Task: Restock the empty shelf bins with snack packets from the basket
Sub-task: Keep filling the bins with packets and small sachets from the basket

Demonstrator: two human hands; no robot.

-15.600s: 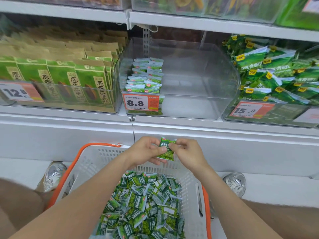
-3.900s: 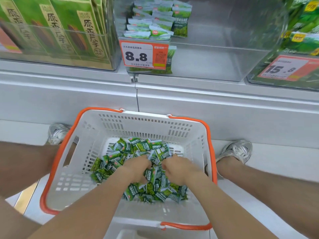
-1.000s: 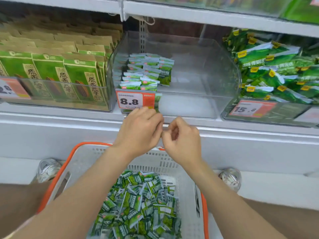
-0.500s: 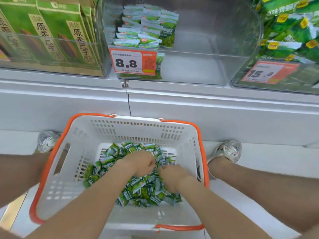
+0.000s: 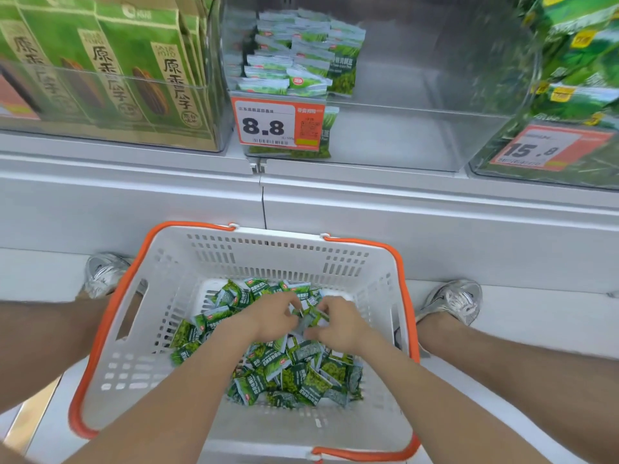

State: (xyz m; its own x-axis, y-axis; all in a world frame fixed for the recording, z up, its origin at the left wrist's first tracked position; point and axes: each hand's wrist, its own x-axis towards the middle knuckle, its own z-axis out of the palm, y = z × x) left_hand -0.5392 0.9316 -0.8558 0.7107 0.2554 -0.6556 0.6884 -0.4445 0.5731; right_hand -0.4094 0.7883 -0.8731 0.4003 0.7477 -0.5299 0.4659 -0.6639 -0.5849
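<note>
Left grip [image 5: 272,317], right grip [image 5: 339,324] around packet [image 5: 307,323]

We get bright, even, diffuse light; the source is out of view. Shadows are faint and soft-edged, slightly darker inside the basket [image 5: 375,283]. The clear bin [image 5: 435,95] walls carry hazy reflections, and there's mild sheen on the white shelf ledge [image 5: 402,209]. The green bags [image 5: 582,61] at far right are smeared. The left hand [image 5: 271,316] and right hand [image 5: 340,324] are soft-edged, as are the snack packets [image 5: 301,373] between them. The price tag [image 5: 278,123] digits read sharp. We see wide-angle bend: shelf lines bow and corners stretch.
</note>
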